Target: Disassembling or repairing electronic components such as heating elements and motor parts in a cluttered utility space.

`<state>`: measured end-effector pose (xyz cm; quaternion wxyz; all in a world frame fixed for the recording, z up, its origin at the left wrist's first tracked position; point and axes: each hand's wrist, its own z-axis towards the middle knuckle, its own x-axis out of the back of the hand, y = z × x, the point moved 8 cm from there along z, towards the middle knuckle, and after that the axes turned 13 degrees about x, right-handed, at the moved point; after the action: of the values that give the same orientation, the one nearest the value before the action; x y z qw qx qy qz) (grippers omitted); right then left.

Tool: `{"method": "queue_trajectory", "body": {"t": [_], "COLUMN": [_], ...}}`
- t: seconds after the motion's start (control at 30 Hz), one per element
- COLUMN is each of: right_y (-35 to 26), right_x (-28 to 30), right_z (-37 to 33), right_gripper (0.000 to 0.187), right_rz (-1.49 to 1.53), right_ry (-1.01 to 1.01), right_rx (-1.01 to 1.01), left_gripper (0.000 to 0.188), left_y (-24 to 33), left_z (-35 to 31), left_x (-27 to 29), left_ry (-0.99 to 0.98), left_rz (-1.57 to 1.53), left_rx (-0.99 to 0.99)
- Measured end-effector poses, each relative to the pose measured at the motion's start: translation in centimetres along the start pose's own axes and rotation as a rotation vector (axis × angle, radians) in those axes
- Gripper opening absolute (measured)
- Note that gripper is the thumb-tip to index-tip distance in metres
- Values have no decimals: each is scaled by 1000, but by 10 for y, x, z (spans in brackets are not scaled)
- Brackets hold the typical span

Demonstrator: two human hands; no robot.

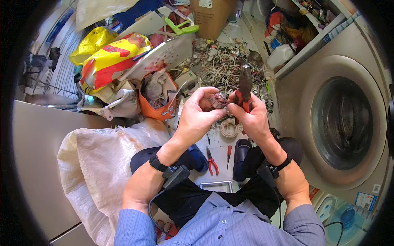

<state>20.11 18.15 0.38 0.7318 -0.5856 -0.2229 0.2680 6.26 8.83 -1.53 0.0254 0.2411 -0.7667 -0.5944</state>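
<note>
My left hand [194,116] is closed around a small round metal part with copper-coloured windings [218,100], perhaps a motor core. My right hand [255,119] grips a pair of pliers [245,84] with red handles, their dark jaws pointing up and away from me. The right thumb and fingertips are close beside the wound part; whether they touch it I cannot tell. Below my hands, a pale ring-shaped roll [229,128] lies on the floor. Between my feet are red-handled cutters [211,161] and a red-handled screwdriver [229,155].
Tangled wires and scrap [223,61] cover the floor ahead. An orange bag [156,111] and yellow-red sack [117,57] are at the left, with a large white woven sack [102,164] nearer me. A washing machine [301,119] stands right; a cardboard box [209,18] is behind.
</note>
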Motion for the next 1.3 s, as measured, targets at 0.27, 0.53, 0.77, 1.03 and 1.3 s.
{"method": "queue_trajectory", "body": {"t": [0.27,0.53,0.77,1.03,1.3], "right_y": [8,6,-5,-5,-10], "right_x": [-5,-7,-5,-2,-6], "right_z": [-6,-7,-4,-2,-4], "right_gripper": [26,23,20,19,20], "right_rz": [-99,-203,-368,-359,-445], "right_ry": [-35,-16,-47,-85,-147], "right_rx": [47,121,208,205,232], "left_gripper": [48,42,41,41,39], "left_y": [25,31,31,23,11], "left_z": [-13,-16,-16,-15,-7], "left_x": [-4,-7,-8,-14,-15], "left_ry": [258,313,315,258,250], "left_rz": [548,682,761,789,835], "left_rx": [-311,-341,-408,-390,-291]}}
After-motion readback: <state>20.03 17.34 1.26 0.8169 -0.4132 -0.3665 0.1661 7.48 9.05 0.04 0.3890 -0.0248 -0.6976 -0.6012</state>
